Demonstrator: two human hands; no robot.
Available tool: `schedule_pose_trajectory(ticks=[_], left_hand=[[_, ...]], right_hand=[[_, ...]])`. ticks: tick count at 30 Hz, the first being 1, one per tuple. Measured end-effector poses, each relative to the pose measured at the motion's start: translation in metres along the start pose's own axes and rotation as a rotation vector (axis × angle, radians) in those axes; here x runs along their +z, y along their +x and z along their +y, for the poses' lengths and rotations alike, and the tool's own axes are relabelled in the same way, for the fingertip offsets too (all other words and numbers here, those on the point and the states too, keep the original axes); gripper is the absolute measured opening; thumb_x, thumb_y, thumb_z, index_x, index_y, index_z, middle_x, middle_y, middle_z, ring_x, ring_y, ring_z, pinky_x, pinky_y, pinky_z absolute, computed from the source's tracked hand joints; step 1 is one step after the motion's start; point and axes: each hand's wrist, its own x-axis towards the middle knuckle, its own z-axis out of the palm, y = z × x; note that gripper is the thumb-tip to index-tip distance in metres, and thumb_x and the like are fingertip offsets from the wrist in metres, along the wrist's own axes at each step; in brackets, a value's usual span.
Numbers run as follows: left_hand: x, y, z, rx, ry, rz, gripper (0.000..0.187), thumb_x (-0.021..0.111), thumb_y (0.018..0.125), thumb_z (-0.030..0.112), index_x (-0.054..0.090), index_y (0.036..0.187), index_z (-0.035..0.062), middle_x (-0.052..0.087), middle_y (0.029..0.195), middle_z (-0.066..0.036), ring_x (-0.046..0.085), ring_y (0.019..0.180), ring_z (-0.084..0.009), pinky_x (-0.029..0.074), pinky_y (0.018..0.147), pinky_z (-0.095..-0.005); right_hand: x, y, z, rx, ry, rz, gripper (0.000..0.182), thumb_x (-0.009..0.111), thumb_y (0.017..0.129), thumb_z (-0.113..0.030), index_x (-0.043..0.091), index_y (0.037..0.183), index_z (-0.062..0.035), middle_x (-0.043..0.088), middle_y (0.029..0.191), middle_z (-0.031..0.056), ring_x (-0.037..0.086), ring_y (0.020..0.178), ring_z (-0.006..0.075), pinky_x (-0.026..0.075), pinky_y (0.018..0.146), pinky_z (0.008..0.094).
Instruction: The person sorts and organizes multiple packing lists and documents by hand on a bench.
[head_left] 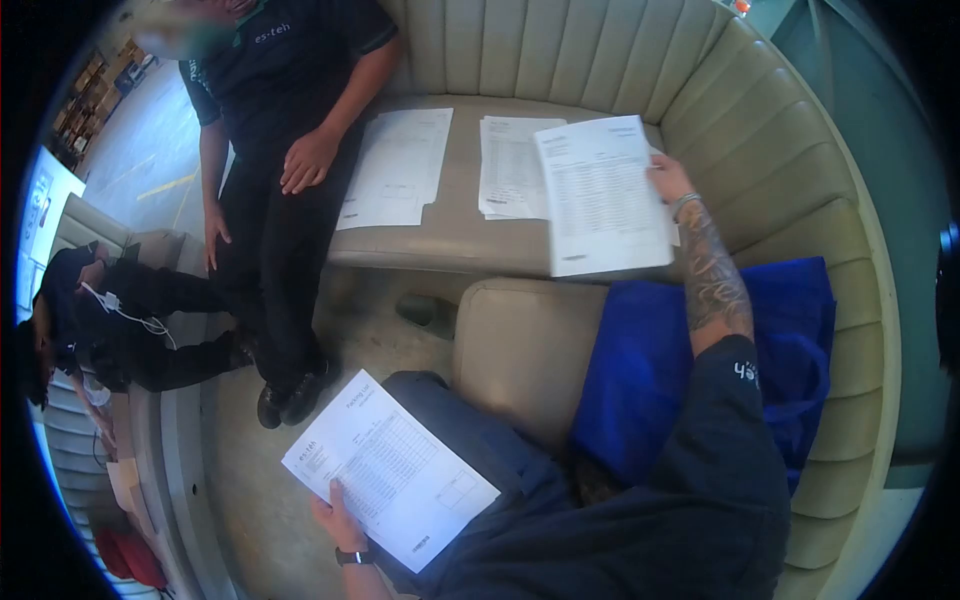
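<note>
The co-worker's shirt (285, 75) bore "es.teh" on its chest. The lower sheet (392, 475) also carried "es.teh" at one corner, with a heading that looked like "Packing List"; its table was too small to read. "eh" showed on the wearer's sleeve (725, 400). Print on the upper sheet (607, 200) and seat papers (397, 165) was illegible.
</note>
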Motion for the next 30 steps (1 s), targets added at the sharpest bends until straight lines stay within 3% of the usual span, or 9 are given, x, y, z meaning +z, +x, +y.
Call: schedule_pose_trajectory(ticks=[2, 4, 5, 7, 11, 18, 21, 23, 30], left_hand=[[0.001, 0.001, 0.000, -0.002, -0.019, -0.007, 0.030, 0.058, 0.096, 0.014, 0.053, 0.117, -0.0068, 0.063, 0.112, -0.013, 0.060, 0.095, -0.0163, 0.047, 0.085, -0.0306], [0.006, 0.000, 0.006, -0.002, -0.023, -0.003, 0.029, 0.058, 0.096, 0.013, 0.053, 0.117, -0.0068, 0.063, 0.112, -0.014, 0.060, 0.095, -0.0162, 0.048, 0.085, -0.0305], [0.008, 0.000, 0.009, -0.001, -0.025, -0.004, 0.029, 0.058, 0.096, 0.013, 0.053, 0.116, -0.0067, 0.063, 0.112, -0.014, 0.060, 0.095, -0.0160, 0.048, 0.085, -0.0304], [0.009, -0.001, 0.013, -0.002, -0.002, -0.003, 0.029, 0.058, 0.096, 0.013, 0.053, 0.117, -0.0067, 0.063, 0.112, -0.014, 0.060, 0.095, -0.0160, 0.048, 0.085, -0.0303], [0.014, 0.001, 0.023, -0.019, 0.034, -0.027, 0.029, 0.059, 0.096, 0.012, 0.052, 0.117, -0.0064, 0.064, 0.111, -0.014, 0.061, 0.095, -0.0164, 0.048, 0.085, -0.0302], [0.013, 0.001, 0.013, 0.007, 0.031, 0.013, 0.029, 0.059, 0.095, 0.011, 0.051, 0.117, -0.0065, 0.064, 0.111, -0.015, 0.062, 0.094, -0.0175, 0.049, 0.084, -0.0308], [0.015, 0.001, 0.018, -0.004, 0.057, -0.020, 0.030, 0.060, 0.094, 0.011, 0.051, 0.117, -0.0067, 0.064, 0.111, -0.015, 0.061, 0.094, -0.0178, 0.049, 0.084, -0.0312], [0.015, 0.000, 0.019, -0.024, 0.046, -0.013, 0.032, 0.061, 0.094, 0.012, 0.051, 0.118, -0.0069, 0.064, 0.110, -0.015, 0.061, 0.094, -0.0178, 0.049, 0.084, -0.0315], [0.014, -0.003, 0.011, -0.009, 0.081, 0.009, 0.035, 0.062, 0.093, 0.013, 0.052, 0.120, -0.0077, 0.064, 0.113, -0.015, 0.061, 0.097, -0.0185, 0.049, 0.086, -0.0320]], right_hand=[[-0.018, 0.024, 0.017, -0.017, -0.014, 0.015, 0.036, 0.061, 0.086, -0.015, 0.059, 0.119, -0.0006, 0.067, 0.101, 0.0130, 0.065, 0.092, 0.0239, 0.052, 0.083, 0.0356], [-0.022, 0.026, 0.012, 0.088, -0.504, 0.491, 0.046, 0.065, 0.085, -0.025, 0.057, 0.125, -0.0053, 0.064, 0.114, 0.0182, 0.064, 0.102, 0.0322, 0.051, 0.088, 0.0429], [-0.019, 0.022, 0.012, 0.089, -0.504, 0.492, 0.046, 0.065, 0.085, -0.025, 0.057, 0.125, -0.0053, 0.064, 0.114, 0.0182, 0.064, 0.102, 0.0322, 0.051, 0.088, 0.0429], [0.003, -0.037, -0.046, 0.323, -0.644, 0.305, 0.063, 0.066, 0.083, -0.035, 0.046, 0.140, -0.0171, 0.046, 0.142, 0.0198, 0.051, 0.124, 0.0390, 0.044, 0.099, 0.0512], [0.074, -0.081, -0.017, 0.236, -0.799, -0.376, 0.077, 0.055, 0.086, -0.058, 0.030, 0.150, -0.0242, 0.021, 0.156, 0.0195, 0.032, 0.136, 0.0474, 0.033, 0.104, 0.0660], [0.071, -0.078, 0.003, 0.315, -0.835, -0.399, 0.073, 0.048, 0.090, -0.055, 0.023, 0.153, -0.0264, 0.015, 0.159, 0.0151, 0.027, 0.139, 0.0493, 0.030, 0.107, 0.0642], [0.060, -0.074, 0.023, 0.287, -0.875, -0.287, 0.064, 0.047, 0.093, -0.047, 0.028, 0.150, -0.0245, 0.019, 0.157, 0.0164, 0.030, 0.137, 0.0490, 0.033, 0.104, 0.0642], [0.061, -0.079, 0.028, 0.249, -0.971, -0.005, 0.055, 0.048, 0.094, -0.040, 0.037, 0.145, -0.0220, 0.029, 0.152, 0.0175, 0.036, 0.133, 0.0491, 0.036, 0.101, 0.0636], [0.071, -0.101, -0.030, 0.199, -0.822, -0.244, 0.055, 0.052, 0.092, -0.040, 0.042, 0.139, -0.0147, 0.038, 0.146, 0.0192, 0.042, 0.129, 0.0467, 0.035, 0.101, 0.0654]])
